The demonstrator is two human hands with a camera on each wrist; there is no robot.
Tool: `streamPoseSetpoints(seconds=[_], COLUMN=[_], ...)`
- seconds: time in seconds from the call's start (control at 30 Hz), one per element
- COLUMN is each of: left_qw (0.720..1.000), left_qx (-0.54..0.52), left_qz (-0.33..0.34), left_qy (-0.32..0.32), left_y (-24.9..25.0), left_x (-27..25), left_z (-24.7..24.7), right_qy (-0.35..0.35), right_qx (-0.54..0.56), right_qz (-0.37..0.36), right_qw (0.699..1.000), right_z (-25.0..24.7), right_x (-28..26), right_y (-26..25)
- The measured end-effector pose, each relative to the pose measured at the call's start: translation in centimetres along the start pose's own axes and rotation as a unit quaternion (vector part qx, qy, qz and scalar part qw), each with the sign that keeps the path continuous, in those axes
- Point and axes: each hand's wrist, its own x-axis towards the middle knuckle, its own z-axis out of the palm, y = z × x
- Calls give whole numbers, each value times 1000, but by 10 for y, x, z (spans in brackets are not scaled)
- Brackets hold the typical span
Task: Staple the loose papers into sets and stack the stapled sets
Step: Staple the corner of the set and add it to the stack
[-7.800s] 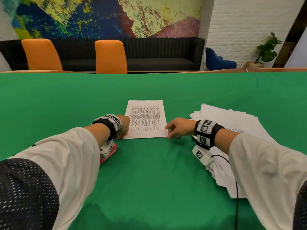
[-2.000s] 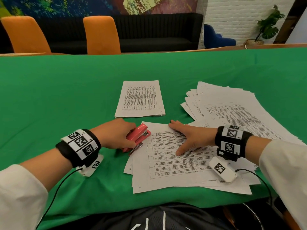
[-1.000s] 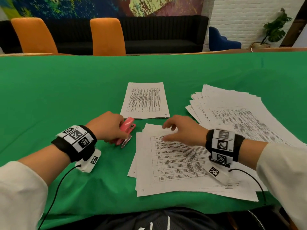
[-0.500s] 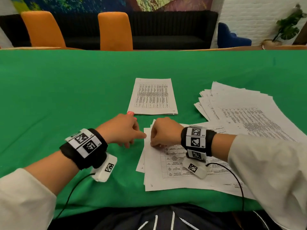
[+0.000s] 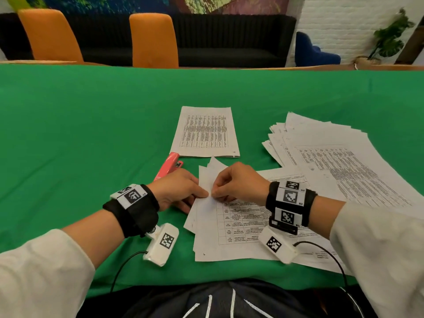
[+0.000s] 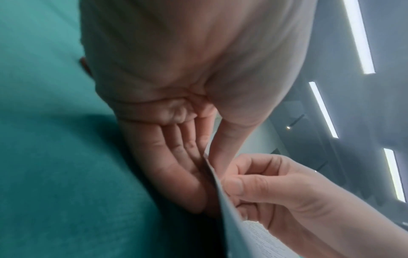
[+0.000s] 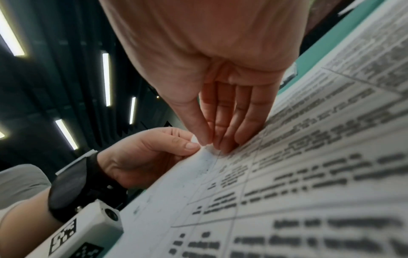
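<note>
Right now a small set of printed sheets [image 5: 226,228] lies on the green desk [image 5: 91,134] just in front of the person, its far left corner lifted. Both hands meet at that corner: the left hand [image 5: 177,191] pinches the sheet edge between thumb and fingers from 9 o'clock, and the right hand [image 5: 238,183] pinches the same edge from 3 o'clock, thumb tip almost touching the left one. From the right wrist view the right fingers [image 7: 229,122] press together on the top page. Just beyond the left hand, at about 11 o'clock, a red stapler [image 5: 168,166] lies flat. Farther out at 12 o'clock rests a stapled set [image 5: 205,131], squared and alone. At 2 o'clock a fanned heap of loose papers [image 5: 339,157] spreads wide, touching the near sheets.
</note>
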Motion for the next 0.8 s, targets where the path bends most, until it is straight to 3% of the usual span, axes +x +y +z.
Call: streamPoseSetpoints(seconds=[0.57,0.8], left_qw=[994,999], left_qx=[-88,-36], left_qz=[-55,-27], left_qy=[-41,-22], left_y=[-3,-4], left_x=[6,7], left_z=[-6,-5], right_qy=[5,3], right_qx=[-27,-5], right_qz=[-3,13], right_qw=[1000,1000], right_z=[1,4], right_x=[-2,-1], right_y=[-5,-1])
